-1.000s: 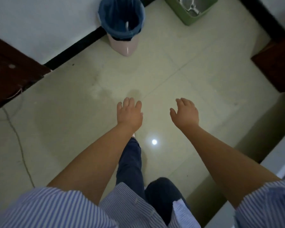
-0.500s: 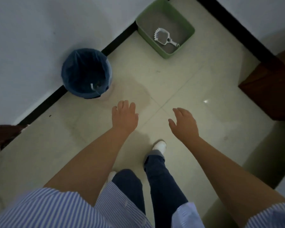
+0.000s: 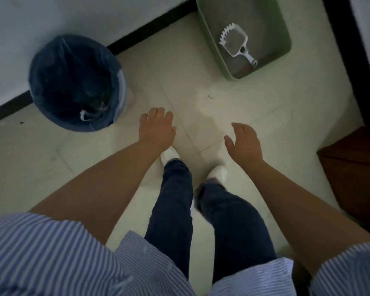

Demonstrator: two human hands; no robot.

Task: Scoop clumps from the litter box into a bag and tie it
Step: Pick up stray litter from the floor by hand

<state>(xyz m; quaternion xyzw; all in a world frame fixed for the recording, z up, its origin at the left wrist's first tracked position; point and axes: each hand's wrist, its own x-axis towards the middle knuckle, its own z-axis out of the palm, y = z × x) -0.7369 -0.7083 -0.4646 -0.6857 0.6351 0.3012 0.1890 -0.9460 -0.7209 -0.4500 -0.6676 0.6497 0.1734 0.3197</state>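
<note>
A green litter box [image 3: 285, 42] stands on the floor in the far corner, with grey litter inside. A white slotted scoop [image 3: 235, 43] lies in it, handle pointing toward me. To the left, a bin lined with a blue bag [image 3: 58, 67] stands against the wall. My left hand [image 3: 157, 128] hangs over the floor between the bin and the box, fingers relaxed and holding nothing. My right hand [image 3: 244, 142] is also empty, fingers loosely spread, well short of the litter box.
A dark wooden piece of furniture [image 3: 355, 174] stands at the right. Black skirting [image 3: 150, 28] runs along the white walls. My legs and white shoes [image 3: 169, 155] are on the pale tiled floor below my hands.
I have walked toward the corner; the litter box and the bin now appear larger and nearer. Both hands stay empty and held out in front.
</note>
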